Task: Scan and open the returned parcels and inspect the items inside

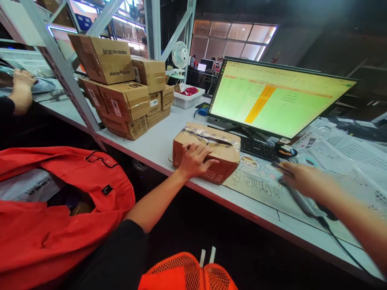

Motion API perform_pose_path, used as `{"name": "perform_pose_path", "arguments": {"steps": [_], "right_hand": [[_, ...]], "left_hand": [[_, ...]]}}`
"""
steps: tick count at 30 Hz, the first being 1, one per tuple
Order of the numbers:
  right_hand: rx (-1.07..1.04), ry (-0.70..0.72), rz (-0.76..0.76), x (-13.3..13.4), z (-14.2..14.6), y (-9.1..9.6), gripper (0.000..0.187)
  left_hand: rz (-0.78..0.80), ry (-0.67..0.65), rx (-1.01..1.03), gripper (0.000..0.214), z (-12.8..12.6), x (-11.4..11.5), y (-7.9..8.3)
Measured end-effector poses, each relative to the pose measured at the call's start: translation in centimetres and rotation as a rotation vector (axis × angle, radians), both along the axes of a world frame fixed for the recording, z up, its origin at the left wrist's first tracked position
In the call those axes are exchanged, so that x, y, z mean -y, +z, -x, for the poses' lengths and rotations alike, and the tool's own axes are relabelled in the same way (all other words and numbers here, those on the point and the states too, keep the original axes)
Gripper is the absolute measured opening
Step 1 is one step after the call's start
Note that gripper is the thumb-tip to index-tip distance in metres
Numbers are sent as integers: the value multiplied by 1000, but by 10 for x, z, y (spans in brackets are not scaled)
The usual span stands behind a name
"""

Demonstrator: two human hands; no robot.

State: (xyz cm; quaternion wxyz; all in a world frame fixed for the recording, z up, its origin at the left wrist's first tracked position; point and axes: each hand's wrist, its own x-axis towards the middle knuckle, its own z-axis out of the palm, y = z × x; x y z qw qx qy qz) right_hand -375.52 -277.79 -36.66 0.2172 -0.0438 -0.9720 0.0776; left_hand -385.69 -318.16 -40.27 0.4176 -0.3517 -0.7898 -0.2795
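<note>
One taped carton under the left hand, right hand apart from it

One carton (225, 159) stands near the front edge of the pale surface (157, 133), in the middle of the view. On its top there is clear, wrinkled tape (196, 133), and a dark narrow gap runs along this tape.

The left hand (195, 161) lies on the carton at the near top edge. Its fingers are bent on the cardboard, and they are not closed around it. The right hand (305, 181) is well apart from the carton, above the right part of the surface. It is blurred: a thin dark thing (282, 169) shows at its fingertips, but I cannot tell if the fingers grip it. Just below this hand is a grey device (304, 203) with a black cord (341, 241).

To the right of the carton is a printed mat (256, 185), and behind are a black keyboard (256, 149) and a lit monitor (278, 96). Plastic packaging (347, 153) lies farther right. To the left of the carton, other boxes (121, 96) are piled up. Behind them stand a white basket (184, 101) and a fan (180, 55).

Below, at left, a big red bag (115, 181) is open. Beyond the metal post, at far left, another person's hand (22, 88) is visible.
</note>
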Motion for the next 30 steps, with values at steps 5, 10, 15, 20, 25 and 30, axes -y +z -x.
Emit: {"name": "perform_pose_path", "arguments": {"steps": [5, 10, 15, 20, 25, 30], "right_hand": [[263, -8, 28, 15, -17, -77, 30], [-16, 119, 163, 75, 19, -8, 60], [22, 439, 123, 154, 57, 65, 53], [125, 333, 149, 155, 89, 90, 49], [380, 145, 58, 145, 135, 128, 52], [334, 61, -125, 154, 145, 121, 42]], "left_hand": [[-36, 3, -67, 33, -3, 1, 3], [-18, 5, -83, 30, -26, -3, 4], [-25, 12, -97, 29, -52, -13, 9], [42, 22, -28, 29, -58, -16, 13], [174, 35, 65, 35, -64, -10, 34], [630, -154, 366, 31, -18, -6, 111]]}}
